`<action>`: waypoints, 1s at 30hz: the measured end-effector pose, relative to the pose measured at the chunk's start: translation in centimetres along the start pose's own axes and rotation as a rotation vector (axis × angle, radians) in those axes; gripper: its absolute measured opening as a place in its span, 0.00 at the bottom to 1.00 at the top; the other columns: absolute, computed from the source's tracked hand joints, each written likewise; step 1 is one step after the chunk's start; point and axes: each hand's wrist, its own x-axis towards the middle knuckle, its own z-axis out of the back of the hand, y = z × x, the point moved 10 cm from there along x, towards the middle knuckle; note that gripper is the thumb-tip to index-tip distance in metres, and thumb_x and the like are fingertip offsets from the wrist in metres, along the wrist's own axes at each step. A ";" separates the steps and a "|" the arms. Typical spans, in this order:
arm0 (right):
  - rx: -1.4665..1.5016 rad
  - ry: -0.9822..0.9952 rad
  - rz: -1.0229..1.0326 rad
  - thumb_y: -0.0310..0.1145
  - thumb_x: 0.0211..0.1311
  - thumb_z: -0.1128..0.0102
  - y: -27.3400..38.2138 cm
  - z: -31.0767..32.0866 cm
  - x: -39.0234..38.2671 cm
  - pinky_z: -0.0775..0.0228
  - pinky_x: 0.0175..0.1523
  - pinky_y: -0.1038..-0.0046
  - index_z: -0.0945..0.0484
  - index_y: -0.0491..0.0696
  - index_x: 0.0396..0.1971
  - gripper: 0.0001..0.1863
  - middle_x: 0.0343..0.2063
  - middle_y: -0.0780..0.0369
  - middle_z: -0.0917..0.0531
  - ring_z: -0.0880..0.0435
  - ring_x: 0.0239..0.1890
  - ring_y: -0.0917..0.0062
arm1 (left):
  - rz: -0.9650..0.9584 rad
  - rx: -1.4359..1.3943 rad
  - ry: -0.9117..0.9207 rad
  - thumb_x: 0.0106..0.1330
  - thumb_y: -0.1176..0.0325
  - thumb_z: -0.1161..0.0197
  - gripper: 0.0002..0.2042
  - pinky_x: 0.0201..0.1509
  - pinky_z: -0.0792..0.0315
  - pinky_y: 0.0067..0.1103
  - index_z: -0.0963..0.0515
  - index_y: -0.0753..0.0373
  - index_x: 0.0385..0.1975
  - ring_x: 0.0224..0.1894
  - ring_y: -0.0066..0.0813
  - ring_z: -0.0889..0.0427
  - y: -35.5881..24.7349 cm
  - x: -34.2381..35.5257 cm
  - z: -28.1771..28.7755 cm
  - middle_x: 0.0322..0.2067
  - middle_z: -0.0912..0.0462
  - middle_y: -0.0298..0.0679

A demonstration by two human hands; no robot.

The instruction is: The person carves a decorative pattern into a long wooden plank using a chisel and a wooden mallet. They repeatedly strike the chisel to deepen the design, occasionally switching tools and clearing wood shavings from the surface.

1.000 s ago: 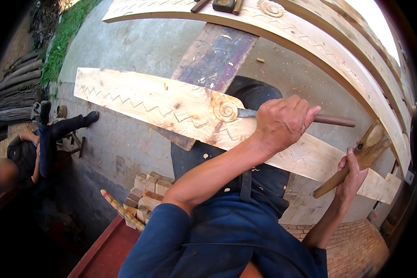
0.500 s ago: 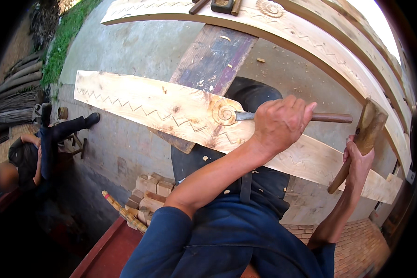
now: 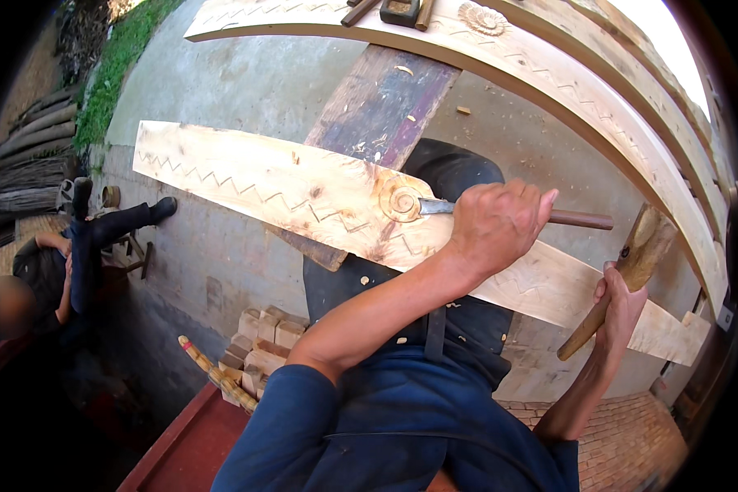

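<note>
Left hand [image 3: 500,220], fully closed, braces steel-bladed brown-handled chisel [image 3: 582,219] on round carved spiral [image 3: 398,199] near far edge of pale wooden board [image 3: 336,197], likely for steadiness; right hand [image 3: 623,299] wraps brown wooden mallet [image 3: 644,252].

Stacked poles [image 3: 31,156], probably wood, lie beside green grass [image 3: 116,92], with a seated person [image 3: 82,269] nearby.
</note>
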 end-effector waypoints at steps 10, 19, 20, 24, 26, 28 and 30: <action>-0.135 0.074 -0.014 0.28 0.67 0.32 0.9 -2.6 -3.0 0.32 0.27 0.76 0.22 0.42 0.43 0.10 0.25 0.66 0.22 0.25 0.21 0.83 | -0.040 -0.054 0.028 0.76 0.63 0.29 0.16 0.25 0.25 0.33 0.19 0.58 0.23 0.21 0.41 0.16 -0.3 -0.5 0.1 0.20 0.21 0.40; -0.067 -0.020 0.025 0.26 0.68 0.31 0.7 -2.5 -4.5 0.31 0.29 0.75 0.23 0.43 0.44 0.10 0.29 0.66 0.20 0.23 0.24 0.83 | -0.200 -0.022 -0.085 0.70 0.61 0.24 0.20 0.23 0.36 0.30 0.26 0.55 0.19 0.19 0.33 0.25 -2.3 -1.2 3.3 0.19 0.30 0.35; -0.028 0.001 0.015 0.26 0.68 0.31 0.0 -2.2 -4.1 0.30 0.29 0.75 0.23 0.43 0.44 0.10 0.29 0.66 0.20 0.23 0.24 0.83 | -0.228 -0.032 -0.097 0.69 0.61 0.24 0.20 0.22 0.37 0.29 0.28 0.55 0.19 0.19 0.32 0.27 -3.1 -1.7 4.5 0.19 0.32 0.35; -0.022 0.077 0.005 0.27 0.71 0.30 -3.8 -1.3 -3.4 0.30 0.29 0.76 0.22 0.43 0.45 0.10 0.29 0.66 0.20 0.23 0.24 0.84 | -0.214 -0.063 0.005 0.67 0.56 0.21 0.23 0.23 0.37 0.29 0.30 0.55 0.19 0.19 0.31 0.28 -3.7 -4.2 4.8 0.20 0.34 0.35; -0.083 0.070 0.038 0.30 0.73 0.30 -3.7 -1.5 -3.9 0.31 0.29 0.76 0.22 0.44 0.44 0.10 0.29 0.67 0.20 0.23 0.24 0.84 | -0.180 -0.061 0.051 0.66 0.49 0.22 0.24 0.23 0.35 0.29 0.29 0.55 0.20 0.19 0.31 0.27 -3.2 -4.8 4.0 0.20 0.34 0.35; -0.043 0.083 0.020 0.32 0.74 0.29 -3.9 -2.1 -4.2 0.31 0.29 0.76 0.22 0.44 0.44 0.10 0.28 0.67 0.21 0.23 0.24 0.84 | -0.132 -0.103 0.059 0.66 0.49 0.22 0.24 0.23 0.34 0.29 0.28 0.55 0.22 0.19 0.31 0.26 -2.7 -5.1 3.6 0.21 0.33 0.35; -0.005 0.091 0.000 0.33 0.75 0.28 -4.3 -2.3 -4.2 0.32 0.29 0.76 0.21 0.44 0.44 0.11 0.28 0.67 0.21 0.23 0.24 0.84 | -0.139 -0.146 0.080 0.66 0.48 0.22 0.23 0.24 0.33 0.30 0.27 0.55 0.23 0.20 0.31 0.26 -2.9 -4.7 3.8 0.22 0.33 0.35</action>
